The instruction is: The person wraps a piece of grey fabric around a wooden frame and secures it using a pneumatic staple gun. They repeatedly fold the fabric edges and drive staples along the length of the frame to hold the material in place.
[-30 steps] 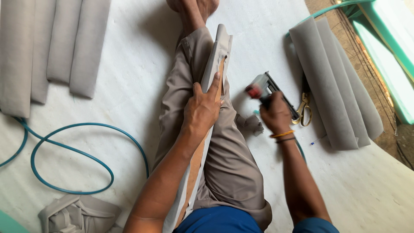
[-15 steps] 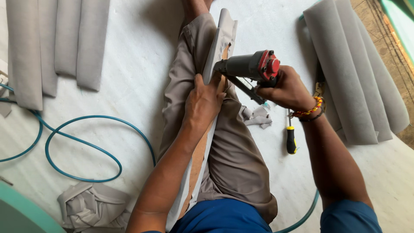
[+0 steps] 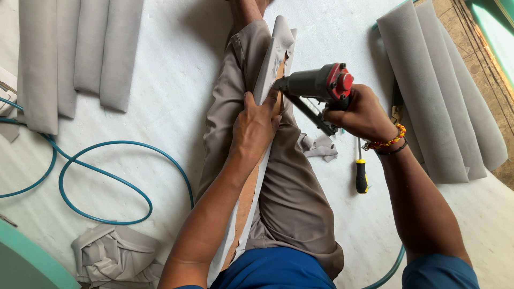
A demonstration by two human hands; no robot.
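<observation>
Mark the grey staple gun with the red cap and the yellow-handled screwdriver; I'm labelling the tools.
grey staple gun with the red cap [image 3: 316, 83], head view, on its barrel.
yellow-handled screwdriver [image 3: 362, 175], head view, on its handle.
</observation>
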